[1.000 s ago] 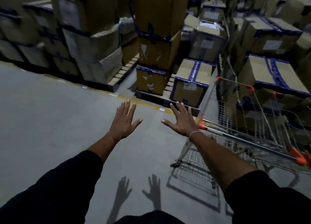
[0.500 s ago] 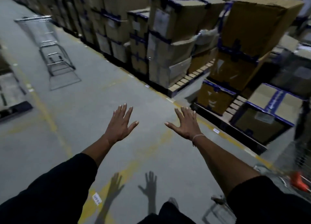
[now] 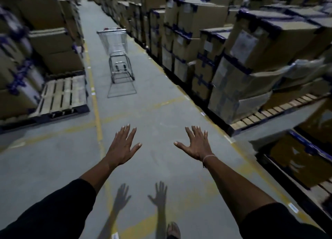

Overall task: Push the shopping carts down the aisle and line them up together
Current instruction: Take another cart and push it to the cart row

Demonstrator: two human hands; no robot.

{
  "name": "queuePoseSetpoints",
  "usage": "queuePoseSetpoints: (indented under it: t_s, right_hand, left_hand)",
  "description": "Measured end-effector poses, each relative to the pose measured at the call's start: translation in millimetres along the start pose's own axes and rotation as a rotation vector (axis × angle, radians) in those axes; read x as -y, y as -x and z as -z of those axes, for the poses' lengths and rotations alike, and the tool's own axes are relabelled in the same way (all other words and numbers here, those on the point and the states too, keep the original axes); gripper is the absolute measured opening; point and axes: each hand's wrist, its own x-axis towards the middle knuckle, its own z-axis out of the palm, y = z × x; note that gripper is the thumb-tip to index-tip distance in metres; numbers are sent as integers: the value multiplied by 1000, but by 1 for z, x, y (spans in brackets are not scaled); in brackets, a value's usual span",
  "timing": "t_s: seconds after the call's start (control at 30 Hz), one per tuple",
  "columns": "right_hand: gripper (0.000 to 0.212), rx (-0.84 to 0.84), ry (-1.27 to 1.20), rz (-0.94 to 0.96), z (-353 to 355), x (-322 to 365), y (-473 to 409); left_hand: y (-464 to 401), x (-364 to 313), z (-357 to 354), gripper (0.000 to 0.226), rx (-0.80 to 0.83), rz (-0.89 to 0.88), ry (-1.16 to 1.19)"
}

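Note:
A metal shopping cart [image 3: 117,48] with red handle ends stands alone far down the aisle, near its middle. My left hand [image 3: 123,145] and my right hand [image 3: 195,144] are stretched out in front of me, palms down, fingers spread straight. Both hands hold nothing and touch nothing. The cart is well beyond my reach. No other cart is in view.
Stacked cardboard boxes [image 3: 239,62] on pallets line the right side of the aisle. More boxes [image 3: 46,41] and a bare wooden pallet [image 3: 62,95] stand on the left. Yellow floor lines [image 3: 97,116] mark the grey concrete aisle.
My view has swung left, away from the cart beside my right arm, and now faces down the aisle. The far cart has come to the centre. Both hands stayed spread.

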Motion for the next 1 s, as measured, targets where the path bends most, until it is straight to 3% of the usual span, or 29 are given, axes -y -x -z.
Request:
queuePoseSetpoints:
  t_s: [0.27, 0.43, 0.57, 0.73, 0.87, 1.0]
  right_hand:
    - [140, 64, 47, 137, 18, 30, -183]
    - [128, 95, 70, 219, 15, 64, -281]
    - [111, 124, 90, 246, -3, 93, -364]
    - [113, 143, 107, 254, -35, 130, -477]
    - [127, 158, 87, 228, -47, 166, -565]
    - [120, 117, 51, 182, -47, 202, -653]
  left_hand:
    - [-111, 51, 31, 97, -72, 148, 30]
    - [-166, 103, 32, 103, -89, 227, 47]
    - [-223, 150, 30, 84, -76, 266, 26]
    - [-313, 231, 29, 79, -67, 285, 25]
    - [-390, 297, 47, 79, -15, 271, 19]
    - [-477, 363, 77, 88, 20, 206, -48]
